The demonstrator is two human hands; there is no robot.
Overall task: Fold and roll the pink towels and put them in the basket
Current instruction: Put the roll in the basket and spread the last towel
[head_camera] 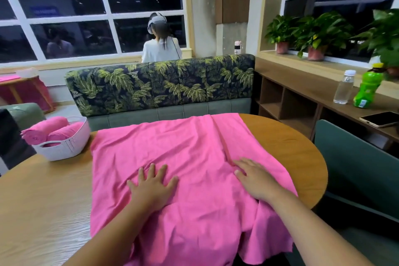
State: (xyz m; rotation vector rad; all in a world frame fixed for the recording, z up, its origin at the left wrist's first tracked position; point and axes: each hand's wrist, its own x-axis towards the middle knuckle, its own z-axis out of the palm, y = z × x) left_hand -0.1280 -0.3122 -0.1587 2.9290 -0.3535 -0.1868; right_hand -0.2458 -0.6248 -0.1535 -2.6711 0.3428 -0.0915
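a wide pink cloth towel [194, 157] is being pressed flat on the round wooden table [43, 201] by the left hand [152, 185] and right hand [257, 179], fingers straight, nothing being gripped; two rolled pink towels [51, 130] are lying in the white plastic basket [64, 149]

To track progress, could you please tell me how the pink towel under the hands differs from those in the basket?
The spread towel lies open, wrinkled on the table; the rolled towels sit as cylinders in the basket. The left hand and right hand press the spread towel; the rolled towels are untouched. Both are pink.

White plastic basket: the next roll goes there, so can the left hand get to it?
Probably yes: only spread pink towel and bare wooden table lie between the left hand and the white plastic basket.
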